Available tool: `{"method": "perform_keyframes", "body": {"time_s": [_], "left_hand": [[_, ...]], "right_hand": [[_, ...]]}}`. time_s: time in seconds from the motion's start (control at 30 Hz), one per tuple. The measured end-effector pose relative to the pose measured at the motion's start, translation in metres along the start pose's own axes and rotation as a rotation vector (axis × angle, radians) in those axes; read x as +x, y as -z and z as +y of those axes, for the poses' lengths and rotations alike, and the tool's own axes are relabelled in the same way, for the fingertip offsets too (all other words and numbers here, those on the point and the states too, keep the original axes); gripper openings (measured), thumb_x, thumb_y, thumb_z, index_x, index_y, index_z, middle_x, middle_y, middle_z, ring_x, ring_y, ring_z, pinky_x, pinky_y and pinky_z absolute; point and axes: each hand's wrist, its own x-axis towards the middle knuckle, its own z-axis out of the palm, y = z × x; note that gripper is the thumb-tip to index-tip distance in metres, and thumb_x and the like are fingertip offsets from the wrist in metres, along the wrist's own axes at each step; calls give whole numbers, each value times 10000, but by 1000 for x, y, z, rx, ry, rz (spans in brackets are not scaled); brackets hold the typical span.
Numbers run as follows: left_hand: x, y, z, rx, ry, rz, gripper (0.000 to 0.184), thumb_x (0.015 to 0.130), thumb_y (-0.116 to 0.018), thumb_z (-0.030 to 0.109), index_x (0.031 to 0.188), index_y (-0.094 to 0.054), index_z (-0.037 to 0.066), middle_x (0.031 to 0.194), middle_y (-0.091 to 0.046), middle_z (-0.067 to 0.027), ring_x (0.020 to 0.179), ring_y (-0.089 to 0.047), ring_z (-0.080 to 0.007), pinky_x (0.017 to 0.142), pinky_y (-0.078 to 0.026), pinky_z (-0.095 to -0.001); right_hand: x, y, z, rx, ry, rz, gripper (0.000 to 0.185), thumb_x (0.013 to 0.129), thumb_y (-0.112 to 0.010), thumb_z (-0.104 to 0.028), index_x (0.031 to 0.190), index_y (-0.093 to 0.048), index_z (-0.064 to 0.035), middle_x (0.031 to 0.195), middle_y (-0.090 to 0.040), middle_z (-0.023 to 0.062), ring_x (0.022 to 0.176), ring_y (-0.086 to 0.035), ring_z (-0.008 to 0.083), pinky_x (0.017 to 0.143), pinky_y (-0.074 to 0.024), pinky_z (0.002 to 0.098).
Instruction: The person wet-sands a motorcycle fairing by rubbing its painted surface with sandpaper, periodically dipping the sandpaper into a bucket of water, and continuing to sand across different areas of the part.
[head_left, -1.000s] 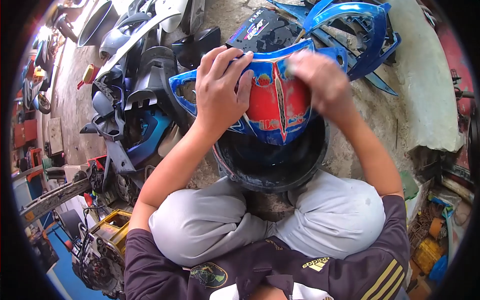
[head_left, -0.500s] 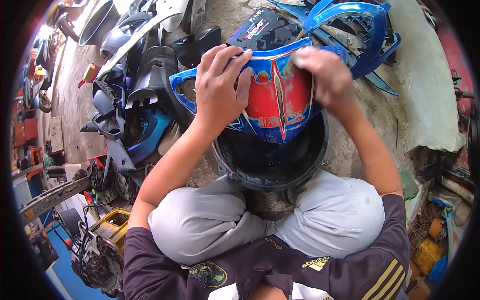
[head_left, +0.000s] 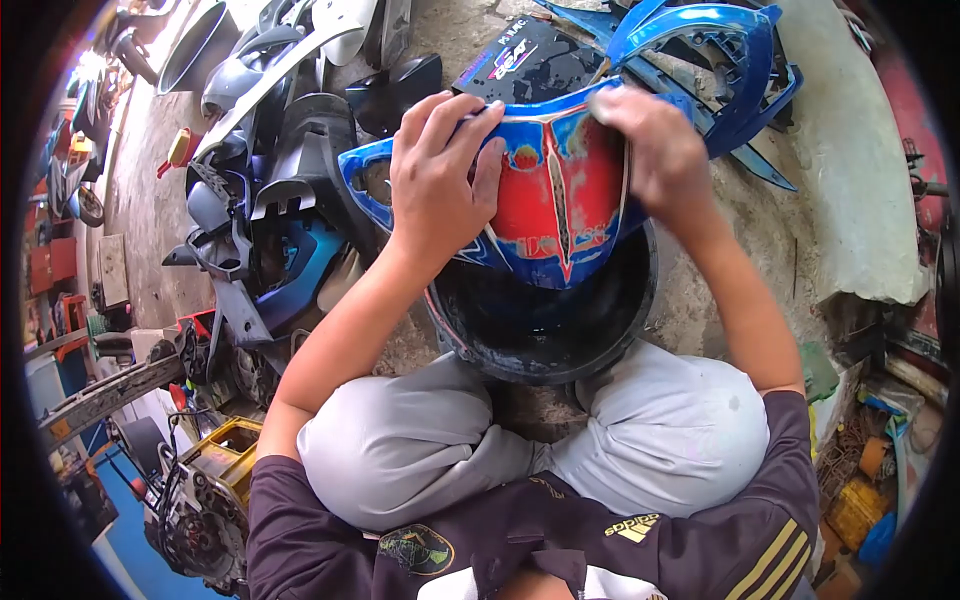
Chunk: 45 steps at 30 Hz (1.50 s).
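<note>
A blue and red motorcycle fairing panel [head_left: 527,200], with paint worn through in patches, rests over a round black tub [head_left: 540,350] between my knees. My left hand [head_left: 440,170] grips the panel's upper left side, fingers over its top edge and thumb on its face. On the panel's upper right, my right hand [head_left: 660,150] presses with bent fingers held together. Motion blurs that hand, and anything under its fingertips is hidden.
Dark fairing parts [head_left: 310,170] lie heaped on the left, near an engine [head_left: 200,530]. Behind the panel are a black panel with lettering [head_left: 530,60] and blue fairing pieces [head_left: 735,60]. A pale slab [head_left: 850,200] borders the right side.
My right hand has shifted slightly over the panel's upper right, with its fingertips a little higher. My left hand stays in place. The red area looks cleaner, with less pale residue.
</note>
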Motion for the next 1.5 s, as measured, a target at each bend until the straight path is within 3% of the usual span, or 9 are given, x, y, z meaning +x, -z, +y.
{"method": "perform_keyframes", "body": {"time_s": [0.27,0.4,0.53,0.67,0.8,0.9,1.27,1.37,1.5], "left_hand": [[-2,-1,-1,1,12,-1,319,933,-781,78,1249,-822,71,1286,-738,-125,1281,-651,-375,1120,-524,-482],[-4,1,1,0,22,-3,323,932,-784,82,1253,-822,76,1281,-736,-125,1286,-650,-376,1119,-526,-482],[-4,1,1,1,19,2,323,938,-780,87,1258,-822,81,1285,-736,-121,1287,-651,-373,1120,-527,-483],[-3,-1,0,13,14,10,323,938,-780,85,1258,-823,78,1285,-737,-119,1289,-651,-370,1121,-526,-483],[-4,0,0,10,24,4,323,935,-780,82,1255,-824,76,1285,-737,-117,1292,-650,-370,1121,-528,-479],[-3,0,1,16,11,8,327,931,-782,80,1255,-825,74,1285,-736,-116,1290,-649,-370,1118,-530,-477],[-6,0,4,19,12,9,337,921,-791,81,1256,-822,76,1281,-734,-117,1278,-655,-371,1106,-539,-477],[-7,-1,4,30,1,13,331,919,-790,79,1249,-823,77,1282,-735,-114,1275,-658,-369,1106,-541,-477],[-7,-1,1,27,4,20,329,916,-790,76,1243,-822,78,1283,-736,-110,1273,-659,-369,1107,-541,-477]], "right_hand": [[-14,-12,15,19,-31,83,377,936,-704,10,1305,-739,-59,1326,-778,161,1282,-729,351,1122,-573,489],[0,-3,-52,130,74,-29,314,956,-674,44,1252,-730,-44,1333,-774,165,1260,-737,364,1116,-582,484],[-2,0,9,-8,-50,38,374,915,-709,34,1283,-729,-31,1324,-774,185,1305,-725,345,1142,-577,478],[-2,-2,-43,105,75,-35,401,951,-666,59,1336,-731,-31,1360,-768,184,1305,-722,372,1138,-579,481],[-8,-5,16,-18,-17,39,405,927,-698,38,1324,-742,-28,1395,-763,171,1314,-717,354,1135,-581,484],[-3,-6,-42,-24,-7,-39,435,940,-693,42,1367,-738,-24,1424,-756,151,1335,-695,349,1143,-576,465],[-12,0,-8,-215,-83,-19,470,914,-717,-52,1382,-756,-42,1436,-760,130,1324,-703,316,1111,-555,456],[-13,-1,-59,-68,-15,-88,471,928,-698,-34,1397,-740,-36,1448,-753,139,1338,-698,336,1127,-549,448],[-14,-4,-22,-75,-147,-21,482,941,-684,-5,1422,-715,-21,1480,-727,163,1412,-650,393,1195,-519,509]]}}
